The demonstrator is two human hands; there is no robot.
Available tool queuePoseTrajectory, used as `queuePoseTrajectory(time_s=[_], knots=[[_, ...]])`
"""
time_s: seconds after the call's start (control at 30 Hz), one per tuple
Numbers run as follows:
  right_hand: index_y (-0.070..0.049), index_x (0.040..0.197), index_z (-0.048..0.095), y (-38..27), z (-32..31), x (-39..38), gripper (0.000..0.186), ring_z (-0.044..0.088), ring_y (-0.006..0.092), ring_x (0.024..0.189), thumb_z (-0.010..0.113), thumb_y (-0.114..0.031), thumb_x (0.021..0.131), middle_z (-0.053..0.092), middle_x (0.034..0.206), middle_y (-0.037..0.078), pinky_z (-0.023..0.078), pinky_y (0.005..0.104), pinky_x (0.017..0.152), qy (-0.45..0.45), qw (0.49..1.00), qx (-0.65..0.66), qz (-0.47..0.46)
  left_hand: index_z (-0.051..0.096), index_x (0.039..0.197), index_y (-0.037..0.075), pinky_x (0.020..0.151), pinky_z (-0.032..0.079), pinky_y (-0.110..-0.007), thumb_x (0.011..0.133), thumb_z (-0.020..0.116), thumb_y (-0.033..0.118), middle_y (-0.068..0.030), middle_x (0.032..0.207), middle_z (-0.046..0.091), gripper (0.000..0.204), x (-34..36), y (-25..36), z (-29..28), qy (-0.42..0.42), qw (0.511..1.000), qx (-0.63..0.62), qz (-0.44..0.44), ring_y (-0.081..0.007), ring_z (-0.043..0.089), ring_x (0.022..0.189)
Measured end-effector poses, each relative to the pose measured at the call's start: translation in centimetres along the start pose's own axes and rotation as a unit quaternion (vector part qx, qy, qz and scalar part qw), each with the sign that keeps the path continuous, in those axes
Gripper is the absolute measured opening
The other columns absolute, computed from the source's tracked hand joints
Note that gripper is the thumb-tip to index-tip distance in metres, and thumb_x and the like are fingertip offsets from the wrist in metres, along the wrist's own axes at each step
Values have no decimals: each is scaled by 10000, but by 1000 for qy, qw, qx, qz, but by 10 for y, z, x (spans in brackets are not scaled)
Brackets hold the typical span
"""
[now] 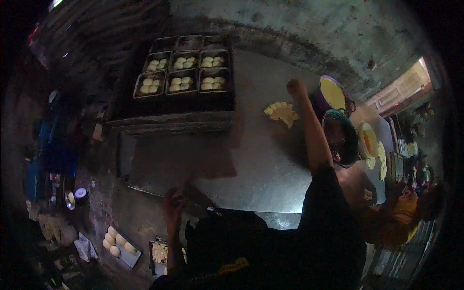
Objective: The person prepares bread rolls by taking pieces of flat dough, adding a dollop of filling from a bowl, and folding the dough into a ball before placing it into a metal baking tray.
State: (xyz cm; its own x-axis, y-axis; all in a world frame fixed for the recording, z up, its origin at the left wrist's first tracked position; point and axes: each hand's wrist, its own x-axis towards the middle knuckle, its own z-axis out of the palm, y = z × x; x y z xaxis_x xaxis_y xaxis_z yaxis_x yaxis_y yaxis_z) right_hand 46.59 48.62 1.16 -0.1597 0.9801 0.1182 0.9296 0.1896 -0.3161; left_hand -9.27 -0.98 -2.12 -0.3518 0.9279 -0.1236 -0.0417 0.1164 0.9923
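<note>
My right arm stretches far across the metal table (266,159). At its end my right hand (296,89) is closed like a fist; whatever it may hold is hidden. Just left of and nearer than that hand lies a fan of pale yellow dough pieces (282,113). To its right stands a purple tub (333,94) with a yellow filling or batter inside. My left hand (174,200) hangs low by the table's near left edge, fingers loosely apart, with nothing seen in it.
Dark baking tins (182,81) with dough balls stand at the back left. Another person (340,137) is on the right, near a bowl of something orange (368,140). Lower left are a tray of round dough pieces (118,244) and a box of pale bits (159,252).
</note>
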Motion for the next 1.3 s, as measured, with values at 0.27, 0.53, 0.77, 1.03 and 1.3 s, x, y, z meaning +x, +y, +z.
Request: queuePoseTrajectory(time_s=[0.27, 0.53, 0.77, 1.03, 1.3], knots=[[2, 1221, 586, 38, 125, -87, 425, 649, 301, 984, 639, -267, 897, 675, 1078, 175, 505, 407, 847, 123, 980, 155, -24, 542, 1304, 48, 869, 527, -325, 829, 786, 125, -88, 1152, 635, 539, 29, 41, 54, -95, 988, 118, -16, -179, 638, 1011], [-52, 1288, 580, 15, 118, -28, 660, 648, 284, 1017, 792, -366, 749, 683, 1099, 142, 512, 393, 869, -124, 974, 155, 114, 562, 1301, 79, 898, 516, -346, 843, 774, 137, -90, 1132, 646, 509, 0, 44, 175, -181, 983, -8, -28, -184, 645, 1010], [-102, 1344, 526, -87, 46, -57, 654, 556, 255, 1180, 752, -342, 778, 554, 1308, 85, 506, 413, 905, -240, 894, 361, 111, 556, 1320, 76, 911, 510, -324, 874, 734, 99, -81, 1262, 620, 481, -42, 27, 207, -161, 987, 9, -20, -179, 632, 1081], [-112, 1317, 534, -65, -14, -105, 534, 532, 215, 1177, 747, -175, 832, 499, 1348, 24, 462, 346, 981, -295, 796, 460, -260, 599, 1260, 56, 887, 512, -297, 922, 691, 153, -67, 1207, 644, 364, -26, 21, 222, -159, 979, -92, -85, -142, 605, 1093], [-106, 1288, 587, -159, 48, -157, 531, 573, 260, 1176, 746, -180, 787, 629, 1247, 89, 478, 379, 973, -460, 803, 156, -346, 594, 1218, 17, 900, 511, -310, 943, 660, 170, -68, 1175, 652, 321, -27, 17, 218, -160, 978, -75, -114, -158, 616, 1079]])
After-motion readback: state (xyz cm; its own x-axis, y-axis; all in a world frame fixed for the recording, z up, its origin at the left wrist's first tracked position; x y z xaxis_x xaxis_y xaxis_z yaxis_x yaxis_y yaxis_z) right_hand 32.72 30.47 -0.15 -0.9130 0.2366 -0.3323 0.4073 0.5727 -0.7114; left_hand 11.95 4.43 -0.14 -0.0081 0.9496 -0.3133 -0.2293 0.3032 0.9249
